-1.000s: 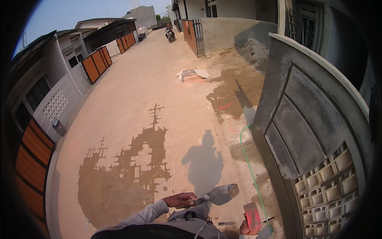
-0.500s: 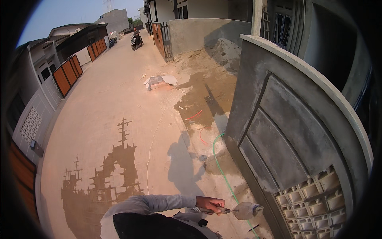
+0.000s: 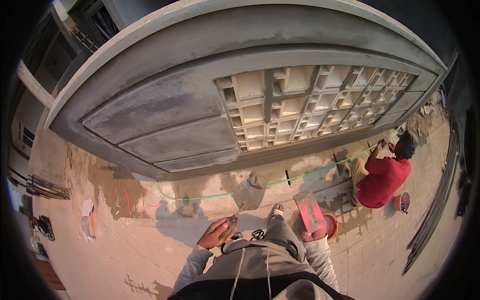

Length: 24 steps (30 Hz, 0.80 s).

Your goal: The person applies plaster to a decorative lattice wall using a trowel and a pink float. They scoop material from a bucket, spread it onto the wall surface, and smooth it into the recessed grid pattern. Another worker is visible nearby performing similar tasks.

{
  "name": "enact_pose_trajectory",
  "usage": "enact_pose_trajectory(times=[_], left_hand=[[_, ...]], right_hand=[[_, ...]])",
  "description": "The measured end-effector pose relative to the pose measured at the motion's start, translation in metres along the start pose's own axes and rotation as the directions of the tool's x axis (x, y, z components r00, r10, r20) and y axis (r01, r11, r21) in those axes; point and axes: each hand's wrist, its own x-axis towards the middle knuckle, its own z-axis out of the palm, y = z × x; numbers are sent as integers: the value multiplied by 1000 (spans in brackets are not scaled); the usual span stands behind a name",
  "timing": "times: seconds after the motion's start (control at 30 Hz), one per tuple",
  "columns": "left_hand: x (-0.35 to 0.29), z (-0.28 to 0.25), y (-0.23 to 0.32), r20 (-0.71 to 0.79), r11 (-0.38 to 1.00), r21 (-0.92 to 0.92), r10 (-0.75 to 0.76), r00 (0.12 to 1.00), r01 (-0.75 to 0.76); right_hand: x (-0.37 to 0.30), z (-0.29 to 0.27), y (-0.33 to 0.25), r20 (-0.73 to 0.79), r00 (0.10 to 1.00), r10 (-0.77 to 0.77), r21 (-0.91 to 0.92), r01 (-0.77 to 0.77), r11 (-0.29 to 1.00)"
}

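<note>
The left hand (image 3: 214, 233) is gripping the trowel (image 3: 249, 192) by its handle, the sensible hold, its probably stiff, light blade pointing away ahead. The right hand (image 3: 305, 233) is clasping the red float (image 3: 310, 213), likely rigid and light, at its near end, beside a bucket (image 3: 335, 232).

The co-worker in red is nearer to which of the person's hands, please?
Right. The right hand, holding the float, is left of and below the co-worker in the picture; the left hand, holding the trowel, is farther left.
</note>
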Motion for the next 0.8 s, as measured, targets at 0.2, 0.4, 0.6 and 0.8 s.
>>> enact_pose_trajectory(times=[0.2,0.4,0.6,0.8], left_hand=[[78,50,39,-21,999,-40,5,1000,-6],[127,62,74,0,999,6,-35,999,35],[177,44,96,97,999,31,-36,995,34],[235,17,124,347,979,201,-29,937,-44]], right_hand=[[48,33,-86,-24,1000,15,-216,-20,976],[81,42,-116,-81,996,-23,-152,11,988],[103,58,-103,-108,985,-132,-198,109,974],[118,111,-83,-244,950,-193,-263,127,956]])
